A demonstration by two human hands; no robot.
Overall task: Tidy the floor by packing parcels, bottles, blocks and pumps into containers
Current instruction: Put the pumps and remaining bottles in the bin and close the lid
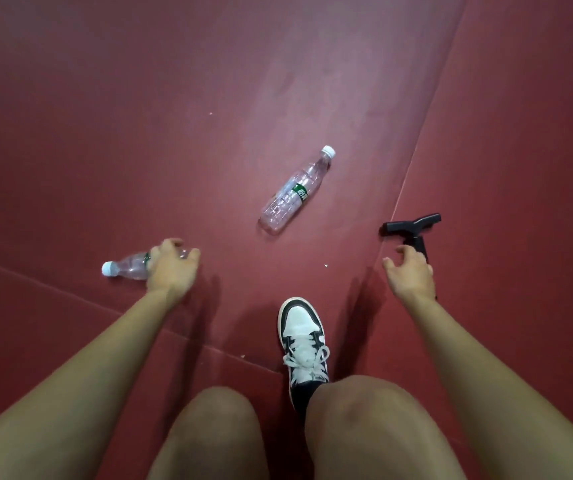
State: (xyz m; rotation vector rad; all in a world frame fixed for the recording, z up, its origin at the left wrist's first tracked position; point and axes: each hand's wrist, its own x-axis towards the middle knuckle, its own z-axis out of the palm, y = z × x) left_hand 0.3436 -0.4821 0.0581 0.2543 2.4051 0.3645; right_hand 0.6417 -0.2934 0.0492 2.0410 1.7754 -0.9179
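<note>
Two clear plastic bottles with white caps lie on the dark red floor. My left hand (pixel 170 266) curls over the near bottle (pixel 129 268) at the left, with fingers and thumb on either side of its body and its cap pointing left. The other bottle (pixel 295 192) lies free in the middle, cap pointing up and right. A black pump (pixel 413 226) with a T-handle lies at the right. My right hand (pixel 411 275) hovers just in front of the pump shaft with fingers spread and loosely curved, holding nothing. The lower part of the pump is hidden behind that hand.
My bare knees and a black-and-white sneaker (pixel 304 344) fill the bottom centre. Seams in the floor mat (pixel 416 150) run diagonally at the right and lower left. No container is in view.
</note>
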